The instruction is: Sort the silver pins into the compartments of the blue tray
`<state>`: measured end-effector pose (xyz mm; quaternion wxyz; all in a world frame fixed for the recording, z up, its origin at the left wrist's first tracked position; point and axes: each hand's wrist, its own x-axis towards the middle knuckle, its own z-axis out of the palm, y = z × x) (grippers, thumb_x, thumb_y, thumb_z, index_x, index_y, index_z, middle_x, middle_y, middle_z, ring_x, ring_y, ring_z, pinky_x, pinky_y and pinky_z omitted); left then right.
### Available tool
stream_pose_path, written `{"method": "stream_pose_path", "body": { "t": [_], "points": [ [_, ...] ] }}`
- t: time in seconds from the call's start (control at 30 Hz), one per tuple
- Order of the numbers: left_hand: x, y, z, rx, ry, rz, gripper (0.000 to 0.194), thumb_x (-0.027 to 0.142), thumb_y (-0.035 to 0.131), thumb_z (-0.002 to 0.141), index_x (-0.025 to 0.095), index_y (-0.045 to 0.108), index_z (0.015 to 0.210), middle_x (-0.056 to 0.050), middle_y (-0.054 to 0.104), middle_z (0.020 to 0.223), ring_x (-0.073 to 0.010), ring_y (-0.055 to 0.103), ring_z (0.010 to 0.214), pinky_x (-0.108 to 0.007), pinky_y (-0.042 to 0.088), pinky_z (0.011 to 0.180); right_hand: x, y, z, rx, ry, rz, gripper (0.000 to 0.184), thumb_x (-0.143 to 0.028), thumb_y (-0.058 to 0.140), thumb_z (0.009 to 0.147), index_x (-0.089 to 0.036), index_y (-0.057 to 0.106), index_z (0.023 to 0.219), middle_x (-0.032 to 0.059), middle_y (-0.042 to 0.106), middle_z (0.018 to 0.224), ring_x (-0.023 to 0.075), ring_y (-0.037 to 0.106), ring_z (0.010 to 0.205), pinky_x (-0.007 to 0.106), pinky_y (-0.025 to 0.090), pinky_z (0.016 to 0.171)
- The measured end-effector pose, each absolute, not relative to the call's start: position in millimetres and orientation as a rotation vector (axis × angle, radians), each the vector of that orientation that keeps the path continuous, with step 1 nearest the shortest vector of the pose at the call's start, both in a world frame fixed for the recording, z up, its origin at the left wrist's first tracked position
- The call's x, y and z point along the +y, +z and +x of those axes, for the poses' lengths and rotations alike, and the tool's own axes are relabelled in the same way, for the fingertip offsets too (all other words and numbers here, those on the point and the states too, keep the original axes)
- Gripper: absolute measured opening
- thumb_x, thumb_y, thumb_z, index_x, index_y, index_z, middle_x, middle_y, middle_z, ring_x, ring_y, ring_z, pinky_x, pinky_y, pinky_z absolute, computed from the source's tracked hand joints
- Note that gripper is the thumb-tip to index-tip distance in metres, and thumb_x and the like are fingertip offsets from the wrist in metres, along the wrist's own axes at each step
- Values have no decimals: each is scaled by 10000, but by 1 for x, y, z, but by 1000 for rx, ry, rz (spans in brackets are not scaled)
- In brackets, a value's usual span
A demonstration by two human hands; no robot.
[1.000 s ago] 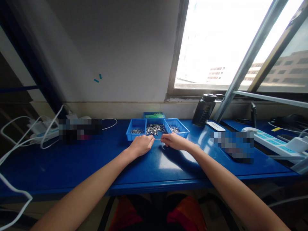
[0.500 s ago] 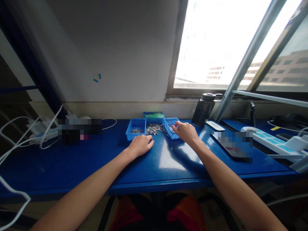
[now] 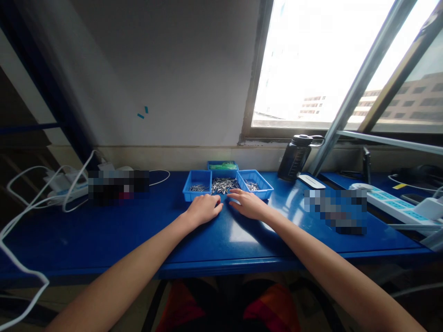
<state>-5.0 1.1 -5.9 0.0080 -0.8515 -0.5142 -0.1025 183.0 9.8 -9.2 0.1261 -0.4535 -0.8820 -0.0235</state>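
A loose pile of slim silvery metal pieces [image 3: 224, 184], too small to name exactly, lies between two blue bins. The left blue bin [image 3: 187, 190] and the right blue bin [image 3: 269, 189] each hold some similar pieces. My left hand [image 3: 204, 208] rests on the table just in front of the left bin, its fingers curled together; whatever they may hold is hidden. At the near edge of the pile is my right hand [image 3: 247, 204], fingers stretched out and apart, with nothing visible in them.
Behind the pile stands another blue bin [image 3: 211, 164] with green plastic inside. A black bottle [image 3: 294, 159] and a white flat device [image 3: 312, 181] are to the right, beside a blurred-out object. Power strips [image 3: 389, 203] and white cables [image 3: 26, 272] lie at the sides of the blue table [image 3: 138, 244].
My right hand has moved left and toward me, out of the right bin to the front of the pile, and its fingers have spread. My left hand stays about where it was.
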Motion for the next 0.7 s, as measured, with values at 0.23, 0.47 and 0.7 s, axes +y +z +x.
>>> {"method": "stream_pose_path", "body": {
  "t": [0.23, 0.47, 0.7],
  "points": [
    [0, -5, -5, -1619, -313, -2656, 348, 449, 346, 822, 230, 599, 914, -61, 649, 811, -234, 600, 758, -291, 418, 622, 4, -11, 177, -2399, -210, -1756, 398, -430, 350, 844, -171, 534, 1082, 133, 526, 1160, 247, 591, 877, 328, 450, 693],
    [-1, -3, -4, -1664, -290, -2660, 352, 444, 354, 824, 218, 603, 930, -66, 647, 830, -219, 596, 781, -280, 417, 656, 3, -10, 177, -2460, -188, -1797, 367, -399, 303, 867, -170, 585, 927, 101, 620, 926, 226, 594, 828, 293, 425, 665],
    [0, -4, -5, -1632, -289, -2690, 343, 442, 355, 830, 217, 585, 949, -63, 643, 824, -211, 597, 767, -272, 415, 649, 8, -5, 182, -2594, -36, -1368, 251, -229, 391, 834, -222, 586, 992, 56, 607, 991, 181, 591, 818, 257, 415, 669]
  ]
}}
